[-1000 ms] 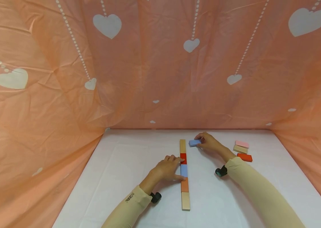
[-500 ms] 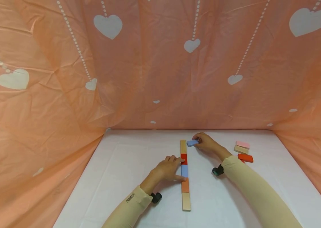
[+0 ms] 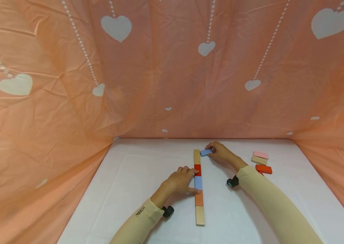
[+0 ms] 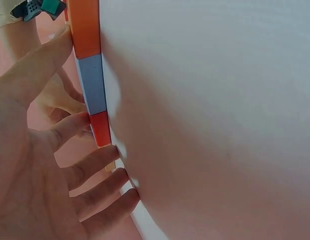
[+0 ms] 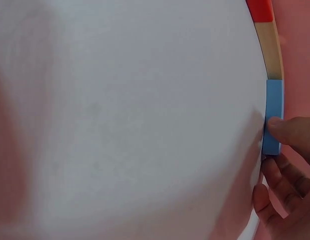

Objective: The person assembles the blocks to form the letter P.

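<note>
A straight row of wooden blocks runs away from me on the white table: a plain block (image 3: 197,157) at the far end, then a red block (image 3: 197,170), a light blue block (image 3: 198,183), an orange block (image 3: 199,198) and another plain block (image 3: 200,216) nearest. My left hand (image 3: 179,182) has its fingers spread along the row's left side, index finger on the red block and thumb on the orange one. My right hand (image 3: 220,152) pinches a blue block (image 5: 273,100) between thumb and fingers, close to the right side of the far plain block, set crosswise to the row.
To the right lie a pink block (image 3: 261,155), a plain block (image 3: 259,160) and a red block (image 3: 264,169), with another red piece partly hidden by the right sleeve. An orange curtain (image 3: 165,78) with white hearts hangs behind the table (image 3: 147,149) and at both sides.
My right hand has moved slightly left with the blue block, bringing it closer to the far plain block. More of a red piece shows beside the right sleeve. My left hand keeps its place.
</note>
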{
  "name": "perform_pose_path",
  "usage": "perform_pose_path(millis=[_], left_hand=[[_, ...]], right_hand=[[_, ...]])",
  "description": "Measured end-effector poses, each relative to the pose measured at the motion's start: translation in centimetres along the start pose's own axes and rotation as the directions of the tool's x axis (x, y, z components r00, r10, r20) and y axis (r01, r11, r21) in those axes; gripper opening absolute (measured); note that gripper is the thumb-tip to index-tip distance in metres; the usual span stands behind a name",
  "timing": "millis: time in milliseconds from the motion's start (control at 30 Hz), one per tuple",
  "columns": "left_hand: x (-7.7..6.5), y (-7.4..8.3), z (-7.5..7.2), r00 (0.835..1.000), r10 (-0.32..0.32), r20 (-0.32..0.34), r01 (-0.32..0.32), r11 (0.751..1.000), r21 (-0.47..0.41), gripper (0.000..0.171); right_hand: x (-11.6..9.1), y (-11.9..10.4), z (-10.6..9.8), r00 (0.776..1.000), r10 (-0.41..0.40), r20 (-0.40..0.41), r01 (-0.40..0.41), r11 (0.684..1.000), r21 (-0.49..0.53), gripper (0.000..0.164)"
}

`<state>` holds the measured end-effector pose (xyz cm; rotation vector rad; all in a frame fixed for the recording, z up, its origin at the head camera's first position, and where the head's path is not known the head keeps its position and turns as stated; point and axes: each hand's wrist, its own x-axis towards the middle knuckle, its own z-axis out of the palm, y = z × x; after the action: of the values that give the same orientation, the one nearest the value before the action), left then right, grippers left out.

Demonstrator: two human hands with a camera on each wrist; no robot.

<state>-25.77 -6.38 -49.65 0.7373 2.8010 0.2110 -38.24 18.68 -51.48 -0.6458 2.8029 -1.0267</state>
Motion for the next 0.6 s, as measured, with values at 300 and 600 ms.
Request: perform_pose_path(millis=[300,600], left_hand=[[0.09,0.07,0.05,1.0,-0.008,-0.003,0.008,1.0,0.0,0.089],[-0.04,0.12,-0.12,1.0,-0.008,-0.001,0.008,1.0,0.0,0.089]], right_hand=[[0.29,0.17,0.14,1.0,0.018,0.015,-0.018,1.0,0.006,0.025],[0.52,0.38,0.18,1.0,0.013,0.008,-0.014,1.0,0.026,0.029]])
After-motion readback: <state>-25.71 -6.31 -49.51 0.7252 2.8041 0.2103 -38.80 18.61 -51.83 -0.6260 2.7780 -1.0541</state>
